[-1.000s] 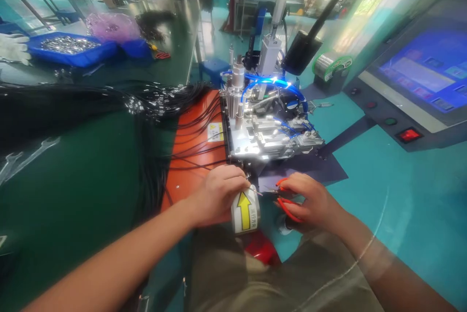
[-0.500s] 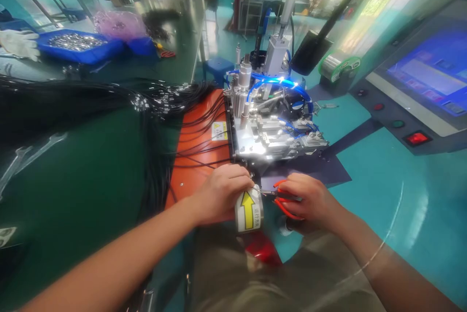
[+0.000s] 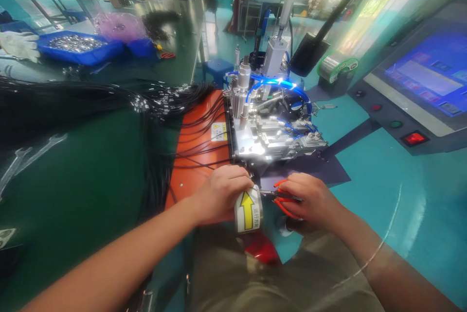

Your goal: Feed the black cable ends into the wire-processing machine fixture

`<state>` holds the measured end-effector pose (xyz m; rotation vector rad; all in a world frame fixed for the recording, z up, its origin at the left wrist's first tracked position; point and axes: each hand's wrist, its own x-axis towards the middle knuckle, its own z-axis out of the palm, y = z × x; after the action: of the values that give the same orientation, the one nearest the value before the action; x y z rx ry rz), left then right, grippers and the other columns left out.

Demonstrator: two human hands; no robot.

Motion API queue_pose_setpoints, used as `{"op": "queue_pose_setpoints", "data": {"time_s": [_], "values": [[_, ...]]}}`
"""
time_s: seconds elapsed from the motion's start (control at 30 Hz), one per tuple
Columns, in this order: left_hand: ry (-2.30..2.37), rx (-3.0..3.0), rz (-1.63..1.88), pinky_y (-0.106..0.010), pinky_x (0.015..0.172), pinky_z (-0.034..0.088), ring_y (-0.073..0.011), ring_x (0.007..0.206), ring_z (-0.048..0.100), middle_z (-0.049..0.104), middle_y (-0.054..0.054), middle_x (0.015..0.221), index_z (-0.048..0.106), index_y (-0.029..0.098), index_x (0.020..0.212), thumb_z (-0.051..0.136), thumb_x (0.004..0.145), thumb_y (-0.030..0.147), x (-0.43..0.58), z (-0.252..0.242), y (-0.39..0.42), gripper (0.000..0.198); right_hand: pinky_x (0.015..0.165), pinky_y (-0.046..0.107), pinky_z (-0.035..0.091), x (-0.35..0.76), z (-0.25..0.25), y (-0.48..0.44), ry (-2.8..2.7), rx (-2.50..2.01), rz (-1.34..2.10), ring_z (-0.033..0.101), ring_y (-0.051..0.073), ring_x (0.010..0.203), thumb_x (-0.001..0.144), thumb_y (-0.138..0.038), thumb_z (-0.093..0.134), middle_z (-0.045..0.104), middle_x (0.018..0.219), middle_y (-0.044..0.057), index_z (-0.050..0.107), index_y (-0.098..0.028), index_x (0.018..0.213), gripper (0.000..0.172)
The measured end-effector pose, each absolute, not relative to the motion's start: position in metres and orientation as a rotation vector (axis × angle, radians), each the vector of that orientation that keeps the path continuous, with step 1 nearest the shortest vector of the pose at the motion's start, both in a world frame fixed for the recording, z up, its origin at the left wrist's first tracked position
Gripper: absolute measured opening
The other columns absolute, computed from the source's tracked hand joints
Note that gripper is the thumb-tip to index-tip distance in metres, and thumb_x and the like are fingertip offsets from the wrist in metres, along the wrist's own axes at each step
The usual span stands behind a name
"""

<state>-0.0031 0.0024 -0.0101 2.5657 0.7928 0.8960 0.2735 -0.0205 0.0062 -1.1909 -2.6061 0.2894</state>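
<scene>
My right hand (image 3: pixel 310 198) is wrapped round pliers (image 3: pixel 279 194) with orange-red handles. Their slim metal jaws point left and reach the fingertips of my left hand (image 3: pixel 228 188). That hand is closed in a pinch, and whatever lies between thumb and fingers is too small and hidden to make out. Just below the pinch is a white label with a yellow arrow (image 3: pixel 248 211) on a curved part. Right above both hands stands a metal machine fixture (image 3: pixel 266 137) with cylinders and blue air tubes.
Black cables (image 3: pixel 156 103) lie over the orange plate (image 3: pixel 193 171) and green table at left. Wrenches (image 3: pixel 40 154) and a blue tray (image 3: pixel 78 49) of small metal parts lie further left. A control panel (image 3: pixel 419 93) stands right, near a wire spool (image 3: pixel 337 68) and black lamp head (image 3: pixel 309 52).
Both hands and the pliers hold almost the same place. The view has shifted very slightly; nothing has been let go or taken up.
</scene>
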Motion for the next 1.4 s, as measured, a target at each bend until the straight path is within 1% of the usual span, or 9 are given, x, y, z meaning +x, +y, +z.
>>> {"op": "queue_pose_setpoints", "data": {"time_s": [0.2, 0.37, 0.5, 0.87, 1.0, 1.13, 1.23, 1.33, 1.4], "values": [[0.776, 2.552, 0.919, -0.030, 0.071, 0.043, -0.0170, 0.078, 0.056, 0.063, -0.004, 0.086, 0.062, 0.020, 0.090, 0.056, 0.086, 0.018, -0.003, -0.012, 0.003, 0.007, 0.064, 0.029, 0.032, 0.272, 0.013, -0.020, -2.610, -1.175, 0.302, 0.048, 0.016, 0.070, 0.087, -0.024, 0.062, 0.058, 0.077, 0.002, 0.063, -0.021, 0.086, 0.003], [0.787, 2.559, 0.906, -0.029, 0.071, 0.044, -0.0165, 0.079, 0.057, 0.063, -0.005, 0.087, 0.063, 0.020, 0.090, 0.051, 0.089, 0.014, -0.002, -0.011, 0.003, 0.012, 0.064, 0.029, 0.032, 0.274, 0.011, -0.017, -2.648, -1.175, 0.265, 0.047, 0.016, 0.070, 0.088, -0.023, 0.061, 0.057, 0.077, 0.001, 0.062, -0.021, 0.086, 0.003], [0.781, 2.552, 0.905, -0.030, 0.071, 0.044, -0.0169, 0.079, 0.057, 0.063, -0.005, 0.088, 0.062, 0.019, 0.091, 0.055, 0.087, 0.015, -0.003, -0.011, 0.003, 0.010, 0.065, 0.029, 0.032, 0.275, 0.008, -0.015, -2.662, -1.164, 0.260, 0.047, 0.016, 0.070, 0.089, -0.025, 0.061, 0.056, 0.077, 0.001, 0.062, -0.021, 0.087, 0.005], [0.790, 2.569, 0.887, -0.029, 0.071, 0.044, -0.0160, 0.079, 0.056, 0.063, -0.004, 0.086, 0.063, 0.018, 0.090, 0.050, 0.090, 0.012, -0.003, -0.009, 0.003, 0.015, 0.062, 0.029, 0.032, 0.275, 0.003, -0.015, -2.638, -1.128, 0.137, 0.047, 0.016, 0.066, 0.093, -0.025, 0.056, 0.056, 0.070, 0.002, 0.062, -0.021, 0.077, 0.017], [0.788, 2.570, 0.906, -0.028, 0.070, 0.044, -0.0156, 0.077, 0.056, 0.063, -0.005, 0.084, 0.064, 0.018, 0.089, 0.049, 0.092, 0.014, -0.002, -0.007, 0.003, 0.016, 0.061, 0.027, 0.035, 0.281, 0.003, -0.013, -2.510, -1.342, 0.253, 0.053, 0.017, 0.070, 0.091, -0.027, 0.057, 0.060, 0.073, 0.001, 0.064, -0.022, 0.082, 0.012], [0.785, 2.572, 0.918, -0.028, 0.070, 0.045, -0.0149, 0.078, 0.056, 0.063, -0.004, 0.085, 0.064, 0.018, 0.088, 0.048, 0.093, 0.013, -0.002, -0.005, 0.003, 0.017, 0.055, 0.025, 0.033, 0.312, -0.015, 0.005, -2.389, -1.773, 0.296, 0.056, 0.016, 0.068, 0.091, -0.034, 0.057, 0.062, 0.076, 0.001, 0.063, -0.021, 0.078, 0.019], [0.798, 2.559, 0.906, -0.027, 0.070, 0.045, -0.0148, 0.078, 0.057, 0.063, -0.004, 0.085, 0.064, 0.018, 0.089, 0.049, 0.092, 0.012, -0.002, -0.003, 0.002, 0.017, 0.057, 0.025, 0.034, 0.344, -0.040, 0.023, -2.424, -1.986, 0.272, 0.060, 0.018, 0.072, 0.085, -0.022, 0.061, 0.065, 0.081, 0.004, 0.069, -0.019, 0.090, 0.010], [0.807, 2.537, 0.898, -0.027, 0.070, 0.045, -0.0150, 0.079, 0.058, 0.064, -0.005, 0.086, 0.065, 0.018, 0.092, 0.048, 0.093, 0.013, -0.002, -0.001, 0.002, 0.018, 0.061, 0.024, 0.038, 0.366, -0.063, 0.036, -2.410, -2.013, 0.261, 0.063, 0.019, 0.077, 0.081, -0.009, 0.060, 0.067, 0.086, 0.006, 0.071, -0.018, 0.105, 0.029], [0.805, 2.524, 0.894, -0.028, 0.069, 0.045, -0.0153, 0.079, 0.059, 0.064, -0.006, 0.087, 0.065, 0.018, 0.095, 0.047, 0.094, 0.015, -0.002, 0.000, 0.001, 0.019, 0.065, 0.024, 0.040, 0.372, -0.074, 0.040, -2.388, -2.012, 0.250, 0.063, 0.019, 0.080, 0.082, -0.006, 0.057, 0.068, 0.087, 0.007, 0.072, -0.018, 0.108, 0.033]]}}
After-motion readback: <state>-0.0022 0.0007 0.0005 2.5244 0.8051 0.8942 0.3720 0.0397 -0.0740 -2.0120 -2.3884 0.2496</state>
